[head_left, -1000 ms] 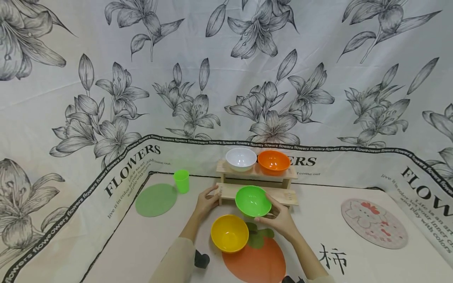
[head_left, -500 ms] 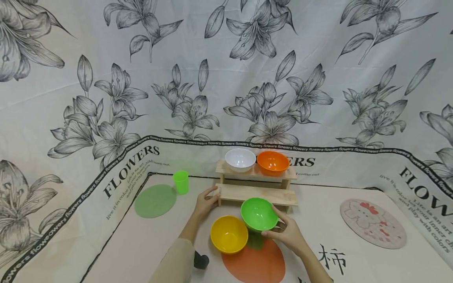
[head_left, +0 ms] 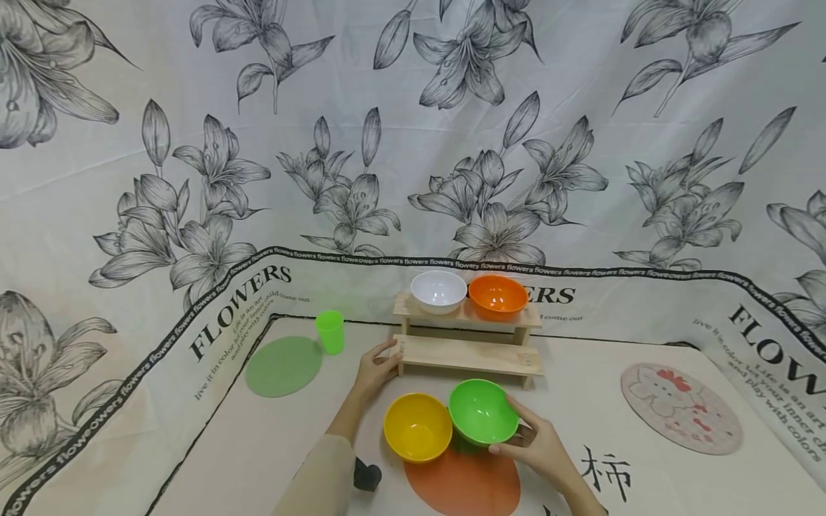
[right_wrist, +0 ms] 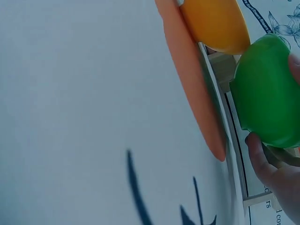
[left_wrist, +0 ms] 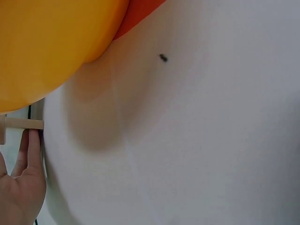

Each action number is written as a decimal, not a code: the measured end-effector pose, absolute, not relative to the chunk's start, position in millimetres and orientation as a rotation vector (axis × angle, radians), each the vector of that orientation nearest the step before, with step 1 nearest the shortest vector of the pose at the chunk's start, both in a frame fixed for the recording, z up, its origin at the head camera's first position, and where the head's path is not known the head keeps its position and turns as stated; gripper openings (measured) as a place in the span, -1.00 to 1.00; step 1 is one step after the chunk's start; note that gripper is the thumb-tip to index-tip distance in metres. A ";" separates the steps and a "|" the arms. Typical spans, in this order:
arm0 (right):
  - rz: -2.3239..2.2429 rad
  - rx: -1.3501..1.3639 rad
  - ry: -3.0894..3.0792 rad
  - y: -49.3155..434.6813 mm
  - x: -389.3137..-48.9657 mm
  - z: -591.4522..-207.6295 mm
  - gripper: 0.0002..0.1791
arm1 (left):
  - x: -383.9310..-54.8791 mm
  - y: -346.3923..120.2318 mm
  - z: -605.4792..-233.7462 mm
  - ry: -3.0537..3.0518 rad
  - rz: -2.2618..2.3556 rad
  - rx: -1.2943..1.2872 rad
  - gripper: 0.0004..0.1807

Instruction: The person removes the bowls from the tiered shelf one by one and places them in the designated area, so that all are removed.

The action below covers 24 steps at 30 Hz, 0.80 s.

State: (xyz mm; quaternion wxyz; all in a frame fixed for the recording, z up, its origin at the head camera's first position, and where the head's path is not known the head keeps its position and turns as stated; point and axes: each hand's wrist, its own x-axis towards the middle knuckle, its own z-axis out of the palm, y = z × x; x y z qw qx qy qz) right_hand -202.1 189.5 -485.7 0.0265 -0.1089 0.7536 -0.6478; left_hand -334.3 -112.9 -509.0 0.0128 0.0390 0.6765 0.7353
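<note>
My right hand (head_left: 538, 441) holds a green bowl (head_left: 484, 412) by its right side, thumb near the front and fingers behind. The bowl is upright, its rim right at the rim of a yellow bowl (head_left: 418, 427) in the head view. In the right wrist view, the fingers (right_wrist: 262, 159) lie along the green bowl's (right_wrist: 267, 93) lower wall. My left hand (head_left: 376, 369) touches the left end of a two-tier wooden shelf (head_left: 467, 355); in the left wrist view, its fingers (left_wrist: 33, 154) extend straight to a wooden leg (left_wrist: 28, 124).
A white bowl (head_left: 439, 292) and an orange bowl (head_left: 497, 297) stand on the upper tier. A green cup (head_left: 330, 332) stands behind a round green mat (head_left: 284, 367) at left. A round pink mat (head_left: 680, 407) lies at right. A floral cloth rises behind.
My right hand has carried the green bowl from in front of the lower tier down and to the right, beside the yellow bowl. The left hand stays at the shelf's end.
</note>
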 end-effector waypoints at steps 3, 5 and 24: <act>-1.983 -0.357 2.336 192.7 -199.1 -488.5 -0.03 | -336.2 -113.8 -515.4 2.121 2.306 0.153 -0.48; -1.961 -0.383 2.343 195.2 -197.7 -490.3 -0.03 | -336.8 -114.9 -519.0 2.121 2.326 0.203 -0.47; -1.893 -0.460 2.251 207.0 -191.2 -493.7 -0.02 | -337.8 -113.2 -514.5 2.133 2.283 0.106 -0.49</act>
